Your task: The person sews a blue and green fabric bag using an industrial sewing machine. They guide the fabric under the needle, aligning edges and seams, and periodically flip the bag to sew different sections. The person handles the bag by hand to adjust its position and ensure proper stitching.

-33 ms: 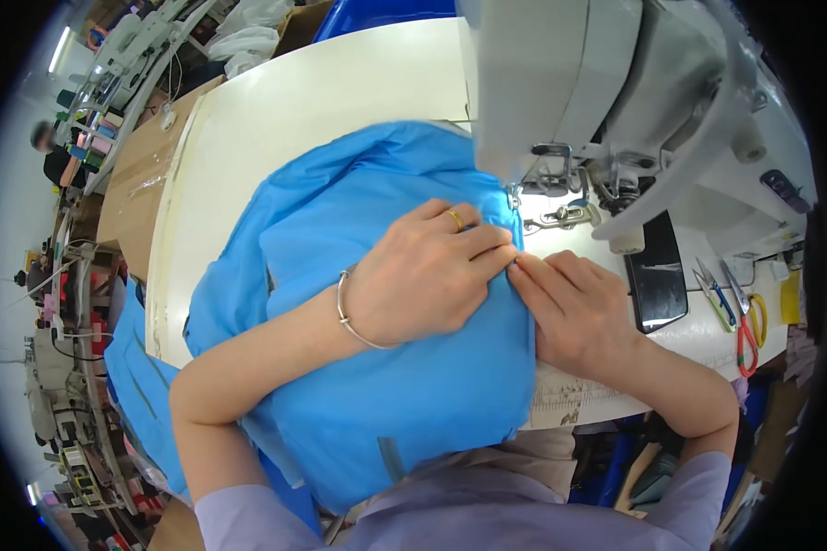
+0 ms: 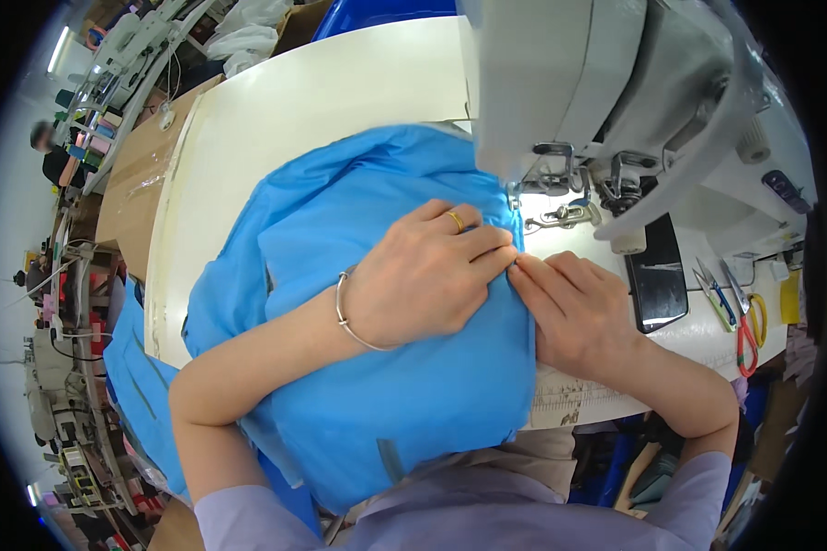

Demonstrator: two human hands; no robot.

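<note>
Your left hand (image 2: 423, 280), wearing a yellow metal ring (image 2: 456, 220) and a thin silver-coloured bangle (image 2: 342, 303), is lying over a bright blue, smooth fabric piece (image 2: 377, 386); its fingers are curling, and thumb and forefinger are closing in a pinch on the right edge of the cloth. Your right hand (image 2: 574, 312) is meeting it there from the right, its fingers bending loosely and its tips gripping the same edge; the two sets of fingertips are almost touching. The fabric is spreading across the middle of a white tabletop (image 2: 377, 83) and is hanging over the near side toward your lap. Just beyond your fingertips, the small metal presser foot (image 2: 515, 195) of a white sewing machine (image 2: 542, 73) is standing at the cloth's far right edge; whether it is pressing down, you cannot tell. To the right, a black, flat rectangular device (image 2: 660, 285) is lying near red-handled scissors (image 2: 747, 354). At far left, a brown cardboard box (image 2: 142, 193) is sitting beside the table.
</note>
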